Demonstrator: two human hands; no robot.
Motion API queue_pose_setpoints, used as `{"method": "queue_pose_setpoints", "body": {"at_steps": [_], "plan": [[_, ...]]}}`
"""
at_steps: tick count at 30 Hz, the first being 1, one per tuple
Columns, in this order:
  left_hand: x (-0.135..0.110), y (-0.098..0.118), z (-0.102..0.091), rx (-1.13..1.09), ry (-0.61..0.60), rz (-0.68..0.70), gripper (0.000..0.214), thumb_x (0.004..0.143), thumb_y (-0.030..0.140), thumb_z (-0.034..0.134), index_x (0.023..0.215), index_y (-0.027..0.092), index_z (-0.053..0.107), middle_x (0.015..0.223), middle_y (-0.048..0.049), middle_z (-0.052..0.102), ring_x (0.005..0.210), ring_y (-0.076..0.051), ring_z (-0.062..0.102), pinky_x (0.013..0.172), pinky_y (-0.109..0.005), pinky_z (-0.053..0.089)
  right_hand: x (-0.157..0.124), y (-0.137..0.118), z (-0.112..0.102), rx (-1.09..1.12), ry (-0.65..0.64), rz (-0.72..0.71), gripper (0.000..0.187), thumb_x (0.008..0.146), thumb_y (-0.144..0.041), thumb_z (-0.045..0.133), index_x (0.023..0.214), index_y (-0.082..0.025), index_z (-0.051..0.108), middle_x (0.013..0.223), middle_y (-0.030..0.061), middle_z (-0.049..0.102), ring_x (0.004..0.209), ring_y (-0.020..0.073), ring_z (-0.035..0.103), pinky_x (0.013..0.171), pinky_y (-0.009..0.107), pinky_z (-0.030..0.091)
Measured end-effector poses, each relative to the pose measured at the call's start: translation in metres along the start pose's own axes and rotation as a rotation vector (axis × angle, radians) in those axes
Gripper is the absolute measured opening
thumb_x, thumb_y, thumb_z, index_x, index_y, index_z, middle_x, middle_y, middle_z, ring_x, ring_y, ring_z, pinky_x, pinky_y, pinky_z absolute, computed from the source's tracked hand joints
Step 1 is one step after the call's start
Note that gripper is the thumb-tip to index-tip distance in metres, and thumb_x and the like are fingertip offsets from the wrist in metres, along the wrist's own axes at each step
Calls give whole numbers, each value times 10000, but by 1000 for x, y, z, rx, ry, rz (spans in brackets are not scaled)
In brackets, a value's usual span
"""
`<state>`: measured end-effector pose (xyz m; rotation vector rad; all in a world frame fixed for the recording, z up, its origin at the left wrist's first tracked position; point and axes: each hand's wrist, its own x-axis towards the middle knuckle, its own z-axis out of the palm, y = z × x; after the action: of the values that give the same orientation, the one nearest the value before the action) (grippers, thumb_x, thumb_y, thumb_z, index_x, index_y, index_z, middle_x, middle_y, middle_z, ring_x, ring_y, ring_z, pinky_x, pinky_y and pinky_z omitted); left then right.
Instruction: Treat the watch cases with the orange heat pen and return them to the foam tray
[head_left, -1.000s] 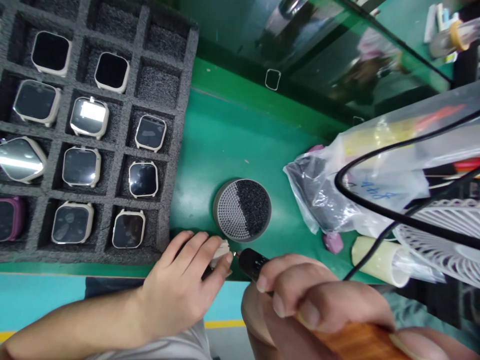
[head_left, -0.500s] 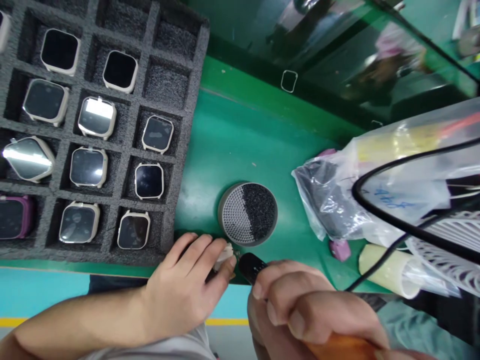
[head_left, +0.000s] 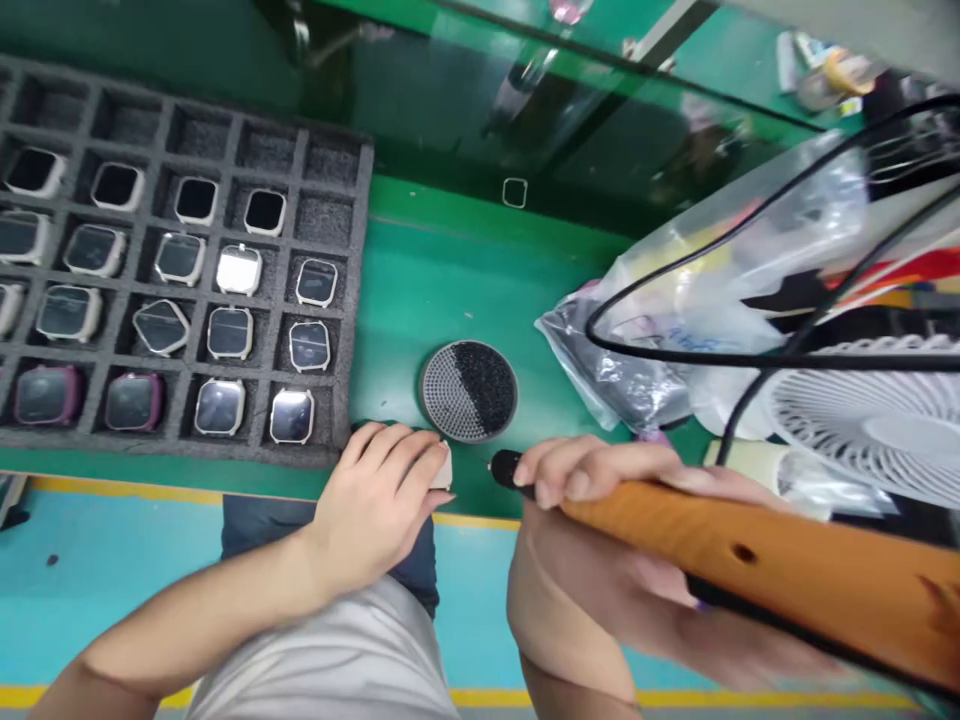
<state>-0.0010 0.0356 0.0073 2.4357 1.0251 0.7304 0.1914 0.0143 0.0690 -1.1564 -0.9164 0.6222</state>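
At the green bench's front edge, my left hand (head_left: 375,495) is closed around a small white piece (head_left: 445,470), mostly hidden under the fingers; it looks like a watch case. Gripped in my right hand (head_left: 592,475) is an orange electric screwdriver (head_left: 705,535) with a black nose (head_left: 505,467). Its tip points left at the white piece, with a gap between them. Just beyond both hands sits a round grey dish (head_left: 423,385), its dimpled floor half covered by tiny black bits, perhaps screws.
A dark foam tray (head_left: 360,300) on the left holds several white and purple watches in its pockets. Plastic bags (head_left: 637,370), a black cable (head_left: 697,355) and a white fan (head_left: 862,430) crowd the right. A thin square ring (head_left: 515,192) lies towards the back.
The screwdriver has drawn back rightward from the white piece and now lies more level, showing more of its orange body. The camera view has shifted; my left hand keeps hold of the piece.
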Motion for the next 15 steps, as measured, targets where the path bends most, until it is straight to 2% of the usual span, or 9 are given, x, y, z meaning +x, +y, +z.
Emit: {"method": "queue_pose_setpoints", "body": {"at_steps": [2,5,7,9,12,13,15], "plan": [[-1,0,-3,-81,45,1,331,1130,300,756,1424,156,702,1358,-132,814,1269,-299,740,1151,-510,586,2,8,-5,28,-7,7,576,935,-865,723,1176,-343,693,821,-20,659,605,200,610,548,393,584],[-7,5,-22,-420,91,-55,317,1195,351,643,1454,175,690,1385,-164,794,1294,-267,763,1116,-453,649,4,18,-10,94,-34,39,581,852,-836,837,1107,-331,705,784,-23,672,575,203,618,519,389,572],[-10,6,-43,-678,55,-173,404,1254,460,492,1436,165,700,1309,-168,818,1165,-229,813,998,-381,689,5,24,-14,136,-63,69,551,752,-741,965,1028,-321,740,771,-6,697,586,226,638,508,409,578],[-8,-4,-70,-748,29,-315,617,1264,609,339,1375,144,729,1150,-159,844,941,-204,822,833,-340,690,6,32,-19,177,-68,73,550,694,-720,1003,995,-327,763,769,4,701,584,238,635,493,428,578],[15,-48,-119,-545,103,-457,801,1215,774,300,1314,127,761,999,-132,836,756,-190,767,697,-322,639,8,47,-28,181,-84,115,568,678,-781,983,930,-316,776,792,31,690,612,265,656,516,494,620],[28,-70,-136,-468,140,-492,788,1205,788,340,1302,132,766,965,-110,826,734,-185,752,680,-312,622,9,53,-30,167,-100,133,572,696,-801,955,911,-299,783,791,46,686,623,280,671,534,526,638],[64,-120,-168,-313,218,-569,737,1213,755,368,1228,141,776,1025,-101,821,766,-182,754,708,-309,619,10,61,-34,134,-129,159,588,731,-829,888,891,-272,789,777,65,674,624,295,679,555,561,656]]}}
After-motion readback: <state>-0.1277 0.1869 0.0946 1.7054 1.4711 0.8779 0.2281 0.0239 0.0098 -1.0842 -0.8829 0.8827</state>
